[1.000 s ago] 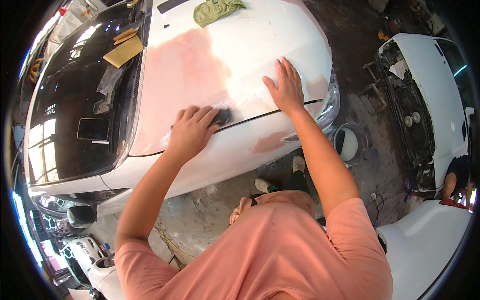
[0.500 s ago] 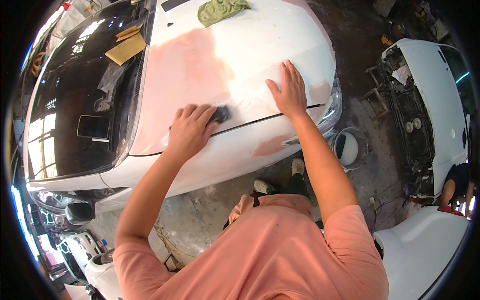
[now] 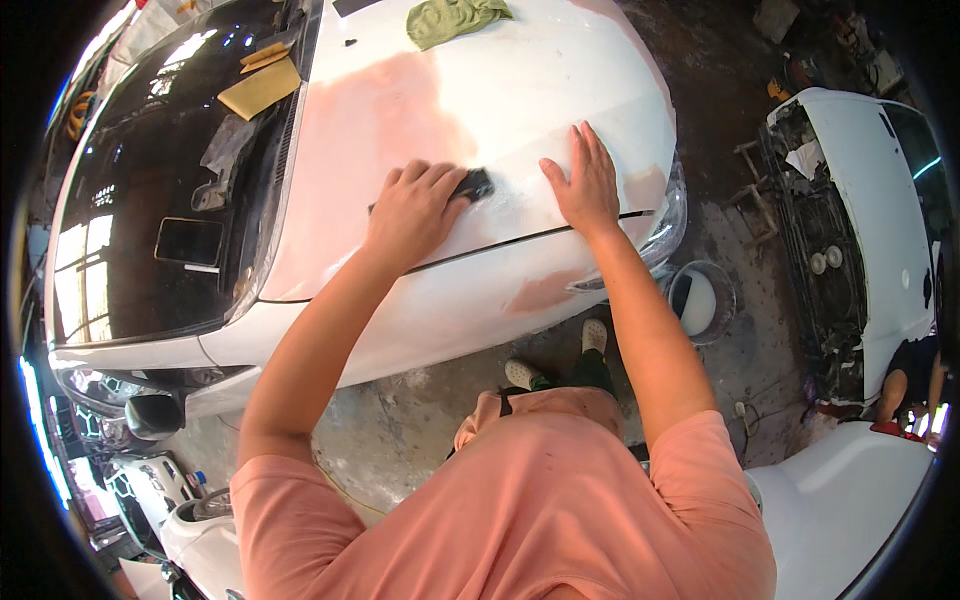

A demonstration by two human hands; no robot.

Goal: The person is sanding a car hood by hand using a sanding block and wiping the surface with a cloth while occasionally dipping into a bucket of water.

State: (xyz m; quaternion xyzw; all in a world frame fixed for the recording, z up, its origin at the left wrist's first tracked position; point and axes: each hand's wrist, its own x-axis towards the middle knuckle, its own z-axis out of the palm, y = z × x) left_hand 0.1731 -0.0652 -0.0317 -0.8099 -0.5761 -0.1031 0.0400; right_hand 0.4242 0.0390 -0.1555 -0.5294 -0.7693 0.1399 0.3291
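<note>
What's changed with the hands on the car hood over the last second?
Little has changed. The left hand keeps pressing the dark sanding block on the white hood, with any shift too slight to call. The right hand stays flat on the hood. The green rag and tan sheets lie as before.

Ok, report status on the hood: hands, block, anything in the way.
Left hand gripping dark sanding block on white hood. Right hand flat on hood, empty. Green rag lies farther up, clear of both hands.

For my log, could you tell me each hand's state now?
Left hand: closed on a dark sanding block.
Right hand: open, flat on the hood.
</note>
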